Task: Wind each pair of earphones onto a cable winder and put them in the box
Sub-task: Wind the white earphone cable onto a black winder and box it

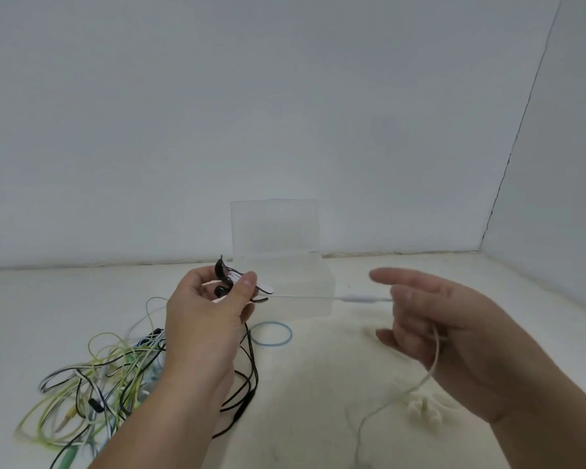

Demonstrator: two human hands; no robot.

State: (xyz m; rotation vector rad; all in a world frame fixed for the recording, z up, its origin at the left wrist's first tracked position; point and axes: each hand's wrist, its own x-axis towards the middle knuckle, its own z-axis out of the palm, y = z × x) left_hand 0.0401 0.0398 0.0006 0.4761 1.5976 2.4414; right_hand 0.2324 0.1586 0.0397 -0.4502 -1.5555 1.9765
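Pinching the black plastic cable winder [224,279] between thumb and fingertips, left hand [203,319] holds it just in front of the clear plastic box [305,282]; right hand [447,330] fingers curl round the taut thin white earphone cable [305,297], tangled coloured earphones [109,377] by the worktop [318,401] front-left edge

A table [318,418] runs back to a wall [285,113]. The box [318,282] sits at the middle rear, its lid standing up behind it. In front of the box, the left hand [203,319] holds a cable winder [241,282]. A cable [305,297] runs from it rightward across the box's front to the right hand [454,333]. A tangle of earphones [99,384] lies front left, partly under the left arm. A band [272,334] lies between the hands. A small object [423,412] lies below the right hand.
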